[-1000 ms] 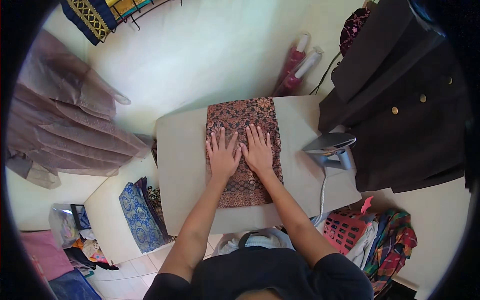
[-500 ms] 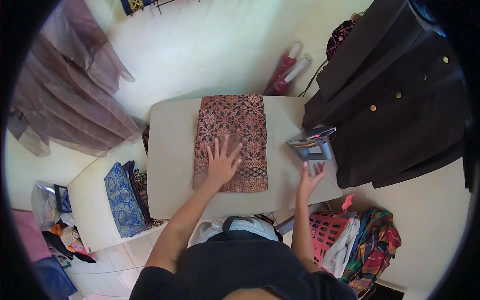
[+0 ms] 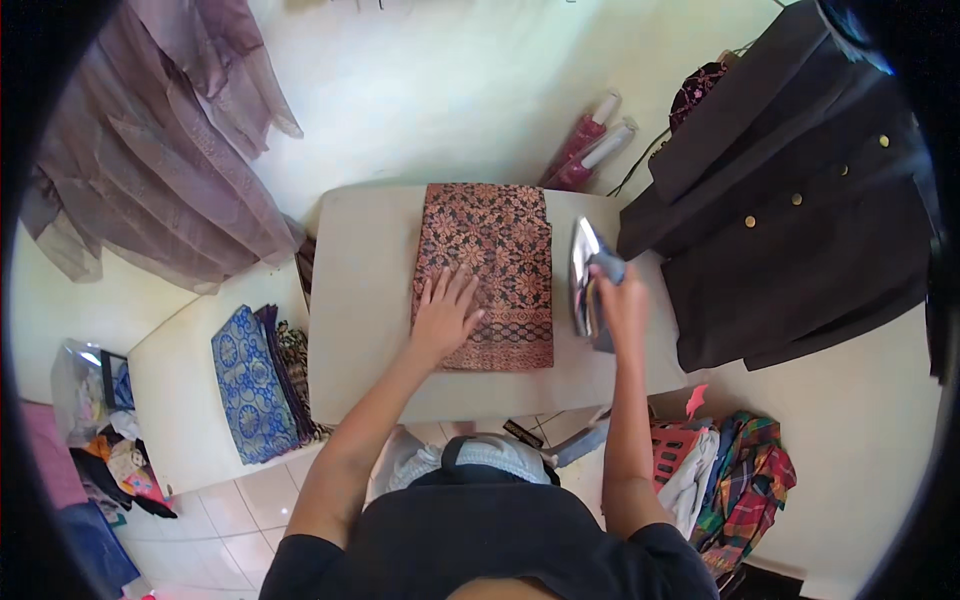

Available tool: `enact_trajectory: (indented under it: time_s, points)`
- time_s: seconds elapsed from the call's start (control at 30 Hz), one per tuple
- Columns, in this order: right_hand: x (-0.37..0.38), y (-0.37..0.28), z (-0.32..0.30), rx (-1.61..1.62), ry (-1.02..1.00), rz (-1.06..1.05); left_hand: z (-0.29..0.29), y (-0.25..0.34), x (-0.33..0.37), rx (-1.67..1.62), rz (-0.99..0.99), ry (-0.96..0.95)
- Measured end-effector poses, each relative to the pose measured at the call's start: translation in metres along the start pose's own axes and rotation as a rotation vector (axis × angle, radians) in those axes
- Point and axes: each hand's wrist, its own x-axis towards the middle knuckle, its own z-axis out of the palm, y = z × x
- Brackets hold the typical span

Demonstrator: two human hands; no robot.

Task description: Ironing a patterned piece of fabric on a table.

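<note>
A folded cloth (image 3: 488, 235) with a dark ground and copper-coloured floral pattern lies flat on the pale padded ironing board (image 3: 365, 270). On its left part rests my left hand (image 3: 446, 312), palm down with the fingers somewhat spread. Just right of the cloth, my right hand (image 3: 620, 292) grips the handle of a clothes iron (image 3: 588, 265) with a shiny metal soleplate. The iron is tilted on its side, its tip pointing away from me. Whether it touches the board I cannot tell.
Folded blue patterned cloths (image 3: 250, 385) lie on a white table at left. A sheer mauve garment (image 3: 160, 150) hangs at far left, a black jacket (image 3: 780, 240) at right. A red basket (image 3: 672, 450) with clothes stands low right. Wrapped rolls (image 3: 590, 150) lean behind the board.
My right hand has gone from open fingers near the standing iron to gripping its handle, and the iron has been turned and moved left toward the cloth. My left hand stays on the cloth.
</note>
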Motion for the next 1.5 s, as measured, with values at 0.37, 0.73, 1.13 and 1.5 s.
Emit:
enact_trajectory:
  time_s: [0.37,0.73,1.13,1.5]
  points:
    - [0.014,-0.077,0.148,-0.222,-0.047,0.016,0.020,-0.014,-0.013,-0.023,-0.060,-0.084]
    - [-0.047,-0.069,0.103,-0.286,-0.147,0.072,0.020,-0.017,-0.002,-0.070,-0.081,-0.108]
    - [0.072,-0.034,0.134,-0.312,-0.015,0.162,0.019,-0.007,-0.002,-0.018,-0.047,-0.121]
    - [-0.066,-0.024,0.074,-0.289,-0.377,0.067,0.015,-0.014,0.000,0.006,-0.054,-0.110]
